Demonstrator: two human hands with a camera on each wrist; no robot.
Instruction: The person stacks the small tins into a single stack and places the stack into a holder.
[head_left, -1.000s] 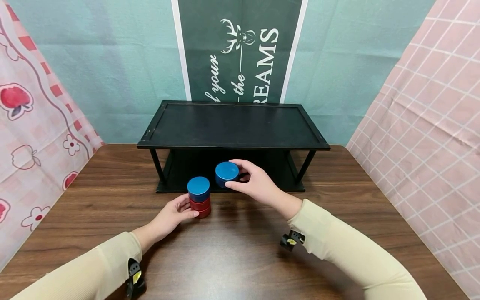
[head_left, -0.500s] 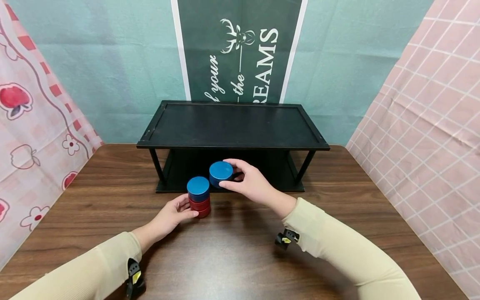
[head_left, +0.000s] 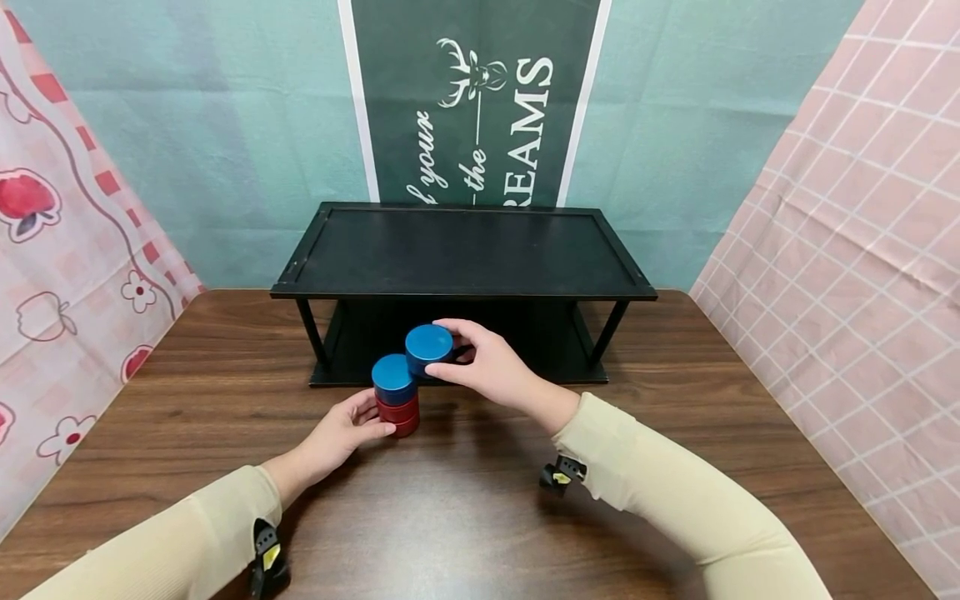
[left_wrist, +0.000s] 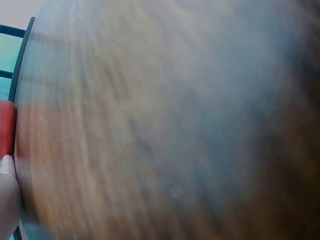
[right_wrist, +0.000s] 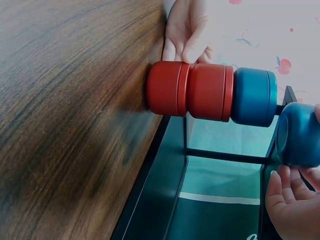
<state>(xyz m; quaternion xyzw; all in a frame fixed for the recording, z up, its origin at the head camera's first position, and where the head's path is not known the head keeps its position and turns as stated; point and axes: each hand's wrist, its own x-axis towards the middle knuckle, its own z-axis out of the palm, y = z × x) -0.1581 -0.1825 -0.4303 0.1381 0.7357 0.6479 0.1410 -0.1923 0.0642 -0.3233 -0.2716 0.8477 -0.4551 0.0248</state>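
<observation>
Two red canisters (right_wrist: 164,90) and a blue canister (right_wrist: 254,97) stand in one upright stack on the wooden table. My left hand (head_left: 342,430) holds the red part of the stack low down, thumb in front and fingers on the left side. At the left edge of the left wrist view, a thumb (left_wrist: 8,192) touches a red canister (left_wrist: 6,127). A second blue canister (head_left: 429,343) is pinched between the thumb and fingers of my right hand (head_left: 487,363). It hangs just right of the stack's top and a little higher; in the right wrist view (right_wrist: 302,137) its lower face shows slightly tilted.
A black two-level shelf (head_left: 465,250) stands right behind the stack and my right hand. Teal cloth (head_left: 225,167) covers the back, with a patterned cloth (head_left: 82,275) on the left and pink checked cloth (head_left: 847,250) on the right. The wooden table (head_left: 450,517) lies in front.
My right hand has carried the blue canister leftward, up to the top of the stack. My left hand and the stack stay in place.
</observation>
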